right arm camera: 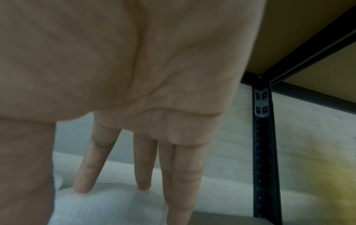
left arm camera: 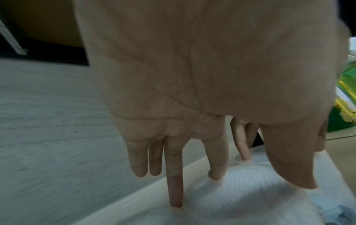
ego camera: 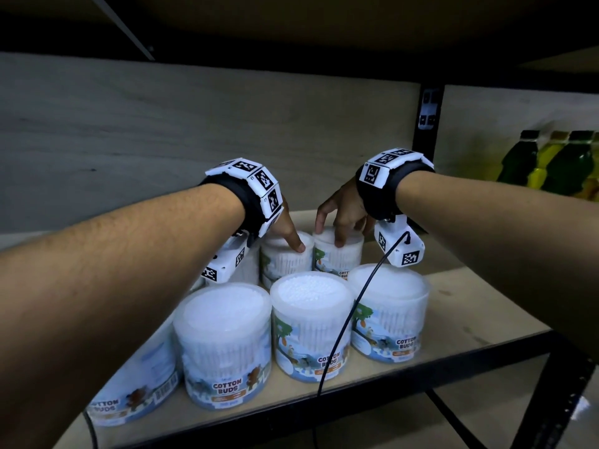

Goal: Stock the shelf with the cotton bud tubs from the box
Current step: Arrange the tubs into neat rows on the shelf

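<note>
Fingers (ego camera: 296, 243) of both hands rest straight atop two back tubs (ego camera: 337, 254); six tubs visible.

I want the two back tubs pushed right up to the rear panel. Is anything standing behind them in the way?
Nothing visible: bare shelf board lies behind both back tubs. The left hand and right hand touch their lids with straight fingers.
</note>
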`<state>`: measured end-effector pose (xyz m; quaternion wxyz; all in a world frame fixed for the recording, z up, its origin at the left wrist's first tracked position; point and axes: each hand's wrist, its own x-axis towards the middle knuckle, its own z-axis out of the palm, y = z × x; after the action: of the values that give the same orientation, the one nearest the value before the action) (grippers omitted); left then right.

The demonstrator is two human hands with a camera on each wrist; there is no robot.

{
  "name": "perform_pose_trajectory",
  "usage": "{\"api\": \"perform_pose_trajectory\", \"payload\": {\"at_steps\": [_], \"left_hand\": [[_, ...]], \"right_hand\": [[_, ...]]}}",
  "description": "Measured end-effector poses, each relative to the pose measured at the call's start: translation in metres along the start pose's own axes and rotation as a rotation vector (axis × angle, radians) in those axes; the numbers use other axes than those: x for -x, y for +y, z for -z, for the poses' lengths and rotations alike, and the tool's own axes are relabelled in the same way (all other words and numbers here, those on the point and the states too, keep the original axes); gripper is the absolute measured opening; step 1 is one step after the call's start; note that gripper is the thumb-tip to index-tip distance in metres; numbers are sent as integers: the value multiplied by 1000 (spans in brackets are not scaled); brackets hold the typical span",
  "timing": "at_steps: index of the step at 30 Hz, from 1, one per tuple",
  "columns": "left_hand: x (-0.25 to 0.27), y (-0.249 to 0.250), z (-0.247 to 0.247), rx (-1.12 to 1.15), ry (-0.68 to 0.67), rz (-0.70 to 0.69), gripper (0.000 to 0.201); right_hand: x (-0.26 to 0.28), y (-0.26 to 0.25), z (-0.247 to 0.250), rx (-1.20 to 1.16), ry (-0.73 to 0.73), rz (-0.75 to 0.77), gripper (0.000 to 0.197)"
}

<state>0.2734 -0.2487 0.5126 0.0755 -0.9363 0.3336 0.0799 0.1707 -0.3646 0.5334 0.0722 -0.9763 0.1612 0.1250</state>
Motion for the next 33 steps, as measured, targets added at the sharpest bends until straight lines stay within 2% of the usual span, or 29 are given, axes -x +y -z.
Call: {"api": "perform_pose_trajectory", "payload": {"at_steps": [4,10,22,28,33], "left_hand": [[7,0,-2,19,-22,6,88],[27,6,-4,-101,90,4,75],[59,11,-2,-210,-26,-86,72],[66,10,-3,-189,-65,-72,79],[67,9,-6,-194,-57,-78,76]], "right_hand": [[7,-2,-1,15,7,19,53],[25,-1,-2,31,-10,32,54],[49,3,-8,13,-13,39,52],[55,3,-10,-30,-19,41,52],[60,3,-10,-33,-44,39,53]]}}
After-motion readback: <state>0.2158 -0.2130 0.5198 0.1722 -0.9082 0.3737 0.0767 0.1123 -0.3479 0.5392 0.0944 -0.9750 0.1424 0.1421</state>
